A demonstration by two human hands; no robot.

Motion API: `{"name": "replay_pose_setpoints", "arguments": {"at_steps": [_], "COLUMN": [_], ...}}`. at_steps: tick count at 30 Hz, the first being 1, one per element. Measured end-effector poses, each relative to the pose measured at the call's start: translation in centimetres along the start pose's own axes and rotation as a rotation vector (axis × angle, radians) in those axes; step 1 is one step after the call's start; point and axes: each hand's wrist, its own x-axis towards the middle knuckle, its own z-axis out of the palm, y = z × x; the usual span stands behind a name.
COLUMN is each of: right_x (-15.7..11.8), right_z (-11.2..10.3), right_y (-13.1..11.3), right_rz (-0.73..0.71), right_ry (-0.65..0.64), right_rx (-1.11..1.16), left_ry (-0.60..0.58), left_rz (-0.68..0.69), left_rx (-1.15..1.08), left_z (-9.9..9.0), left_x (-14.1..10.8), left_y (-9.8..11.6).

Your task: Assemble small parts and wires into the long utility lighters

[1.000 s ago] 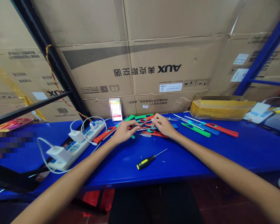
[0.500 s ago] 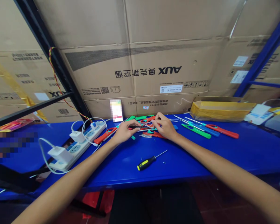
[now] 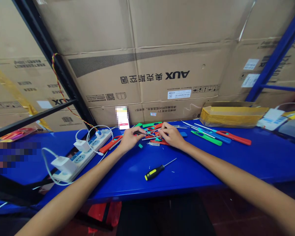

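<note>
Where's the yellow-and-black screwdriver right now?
Head view, lower middle: the screwdriver lies on the blue table near its front edge, nearer the person than the left hand and right hand.

Smooth, glossy blue coats a long flat worktable [image 3: 199, 167], backed by a large matt-brown cardboard panel [image 3: 159, 59] creased along its folds. A black-and-yellow screwdriver [image 3: 154, 172] pairs a plastic handle with a slim, bright metal shaft. A long red lighter-like tool [image 3: 237, 138] and a slotted green handle [image 3: 206, 138] both show smooth plastic. Hard white plastic forms an oblong power strip [image 3: 87, 154]; shiny yellow tape covers a low rectangular cardboard box [image 3: 231, 118], while a thin red sheet [image 3: 115, 213] looks like crinkled plastic.
</note>
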Motion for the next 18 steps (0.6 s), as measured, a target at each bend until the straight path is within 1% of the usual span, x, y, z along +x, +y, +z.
{"name": "replay_pose_setpoints", "arguments": {"at_steps": [3,8,12,18], "right_x": [-0.1,-0.2,-0.3,-0.3], "right_z": [-0.1,-0.2,0.0,-0.1], "right_y": [-0.1,-0.2,-0.2,-0.1], "right_rz": [0.005,-0.056,-0.071,-0.082], "right_ry": [-0.004,-0.019,-0.036,-0.052], "right_rx": [-0.091,-0.215,-0.204,-0.213], "left_ry": [0.055,0.109,0.116,0.085], "left_rz": [-0.020,-0.032,-0.019,0.037], "left_rx": [-0.022,-0.041,-0.033,0.016], "left_z": [0.1,0.2,0.2,0.2], "left_x": [0.0,0.0,-0.1,-0.3], "left_y": [0.3,0.9,1.0,1.2]}}
